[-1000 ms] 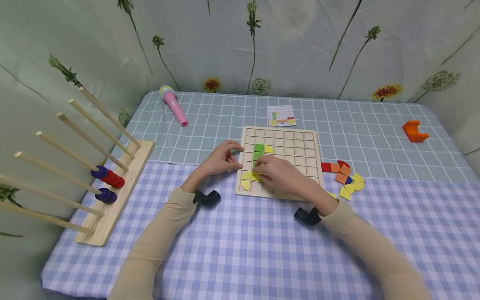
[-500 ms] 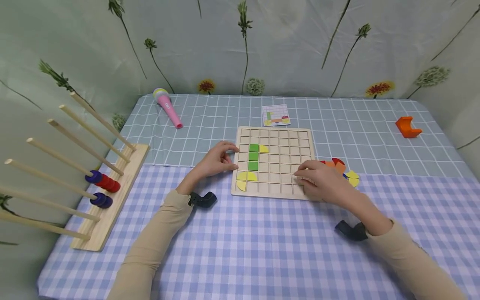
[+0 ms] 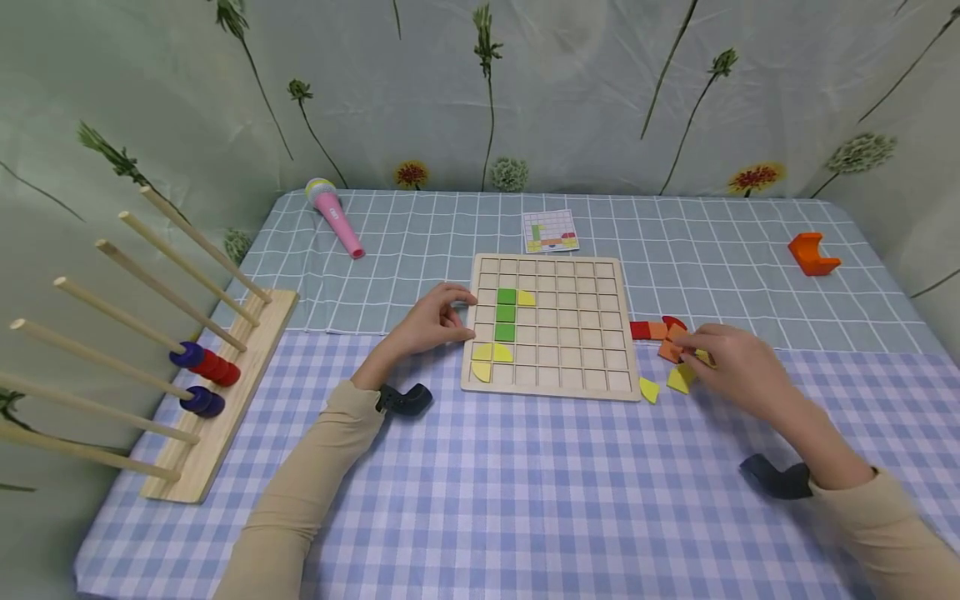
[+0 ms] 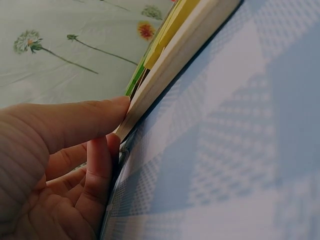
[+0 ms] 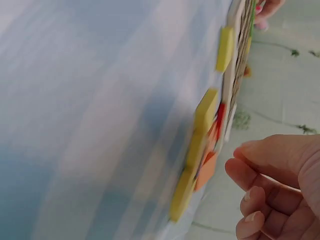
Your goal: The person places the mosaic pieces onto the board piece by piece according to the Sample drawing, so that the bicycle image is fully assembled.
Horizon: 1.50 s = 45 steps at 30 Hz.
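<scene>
A wooden grid board (image 3: 570, 333) lies mid-table. Three green squares (image 3: 506, 313) run down one of its columns, with yellow pieces (image 3: 492, 353) below and a yellow piece (image 3: 527, 298) beside the top square. My left hand (image 3: 433, 321) rests at the board's left edge, thumb and index fingertips spread along it; in the left wrist view the thumb (image 4: 95, 117) meets the side of the board. My right hand (image 3: 738, 367) hovers over loose pieces right of the board. Its thumb and index fingertips are close together, with nothing visible between them in the right wrist view.
Loose red (image 3: 640, 330), orange (image 3: 670, 350) and yellow pieces (image 3: 680, 379) lie beside the board. A pattern card (image 3: 550, 231) sits behind it. A pegged wooden stand (image 3: 247, 375) with rings is at left, a pink microphone (image 3: 339, 218) back left, an orange block (image 3: 812, 254) back right.
My right hand has left the green and yellow pieces on the board and moved right, across to the loose pieces. The left hand has stayed at the board's left edge.
</scene>
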Tool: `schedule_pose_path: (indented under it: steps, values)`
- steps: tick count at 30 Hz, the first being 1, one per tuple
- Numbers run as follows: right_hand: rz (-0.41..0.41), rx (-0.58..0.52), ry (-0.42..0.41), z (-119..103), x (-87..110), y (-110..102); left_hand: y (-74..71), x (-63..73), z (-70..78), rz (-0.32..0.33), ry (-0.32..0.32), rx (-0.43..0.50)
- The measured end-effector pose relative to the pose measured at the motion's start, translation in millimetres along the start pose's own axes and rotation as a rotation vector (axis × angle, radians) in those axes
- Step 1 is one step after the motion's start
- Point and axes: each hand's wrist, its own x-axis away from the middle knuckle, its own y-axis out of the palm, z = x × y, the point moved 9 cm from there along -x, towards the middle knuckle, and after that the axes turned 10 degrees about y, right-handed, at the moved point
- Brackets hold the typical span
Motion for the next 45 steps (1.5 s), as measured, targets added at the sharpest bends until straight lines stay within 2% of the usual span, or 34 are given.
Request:
schedule_pose_path:
  steps: [7, 14, 28, 37, 45]
  values:
    - [-0.058, 0.023, 0.108, 28.1, -0.7, 2.5, -0.6, 0.7, 0.1, 0.003, -0.01, -0.005]
    - [-0.113, 0.006, 0.179, 39.0, -3.0, 9.1, -0.7, 0.7, 0.3, 0.004, -0.011, -0.004]
    - [-0.161, 0.001, 0.183, 41.7, -22.6, 17.5, 0.4, 0.4, -0.5, 0.003, -0.012, 0.002]
    - [-0.13, 0.014, 0.159, 37.1, -28.5, 18.2, -0.8, 0.4, 2.3, 0.0, -0.003, -0.007]
    - [-0.152, -0.014, 0.191, 38.9, -31.4, 17.0, -0.4, 1.2, 1.0, -0.001, -0.006, 0.013]
